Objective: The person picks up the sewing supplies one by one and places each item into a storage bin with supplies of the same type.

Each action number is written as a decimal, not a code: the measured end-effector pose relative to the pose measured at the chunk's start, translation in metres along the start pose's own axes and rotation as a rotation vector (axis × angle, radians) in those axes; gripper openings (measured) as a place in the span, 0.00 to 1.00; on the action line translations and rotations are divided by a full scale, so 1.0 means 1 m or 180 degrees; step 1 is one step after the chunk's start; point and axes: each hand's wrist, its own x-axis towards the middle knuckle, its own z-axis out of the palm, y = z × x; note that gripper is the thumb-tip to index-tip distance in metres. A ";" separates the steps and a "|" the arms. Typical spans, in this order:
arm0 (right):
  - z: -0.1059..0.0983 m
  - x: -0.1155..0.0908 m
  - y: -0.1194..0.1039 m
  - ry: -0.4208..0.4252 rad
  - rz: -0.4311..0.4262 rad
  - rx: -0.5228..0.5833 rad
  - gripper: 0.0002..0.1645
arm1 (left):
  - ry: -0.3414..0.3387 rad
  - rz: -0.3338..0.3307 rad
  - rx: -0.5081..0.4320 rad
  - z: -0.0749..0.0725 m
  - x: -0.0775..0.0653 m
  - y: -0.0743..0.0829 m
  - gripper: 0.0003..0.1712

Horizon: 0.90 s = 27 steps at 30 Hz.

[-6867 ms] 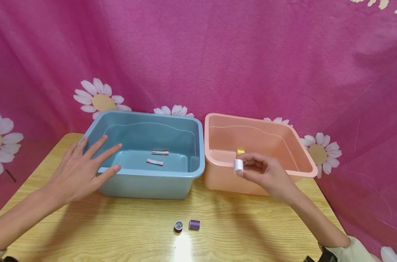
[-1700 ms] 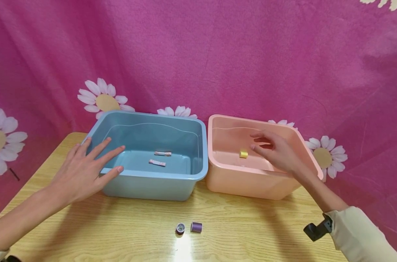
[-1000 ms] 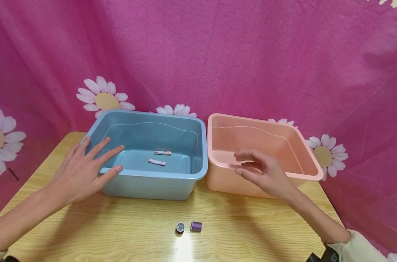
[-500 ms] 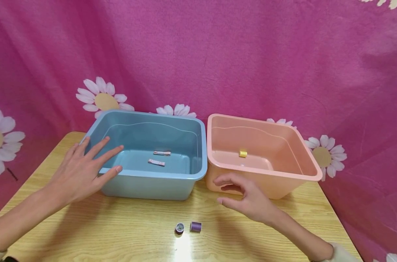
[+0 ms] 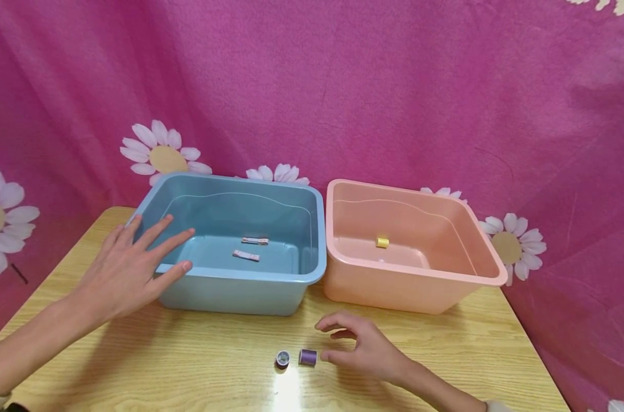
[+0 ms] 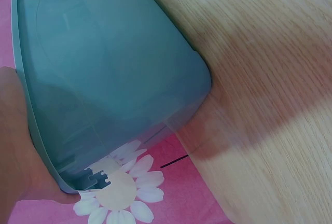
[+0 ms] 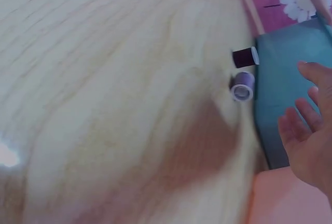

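Lying sideways, purple spool (image 5: 308,357) (white end rims) is nr R grip (image 5: 372,351), loosely parted, w/ L grip (image 5: 125,274) splayed.

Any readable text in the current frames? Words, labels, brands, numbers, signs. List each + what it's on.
None readable in any view.
Far pale strip and near pale strip, inside the blue tub: tiny marks, too small to read.
Dark spool, purple spool, yellow spool: any print too small or blurred to read.
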 end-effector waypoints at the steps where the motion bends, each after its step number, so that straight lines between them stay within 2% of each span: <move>1: 0.002 0.000 0.002 -0.0008 0.0025 0.0010 0.22 | 0.0000 0.0000 -0.0003 0.000 0.000 0.000 0.36; 10: 0.015 0.001 0.015 -0.0164 0.0310 0.0092 0.24 | -0.0011 -0.0022 0.0008 0.000 0.000 -0.001 0.36; 20: 0.022 0.006 0.025 -0.0142 0.0164 -0.0373 0.24 | -0.0048 -0.0022 0.0022 0.000 0.002 -0.001 0.36; 27: 0.023 0.007 0.026 -0.0140 0.0172 -0.0475 0.22 | -0.0077 -0.0048 0.0022 0.000 0.002 -0.002 0.37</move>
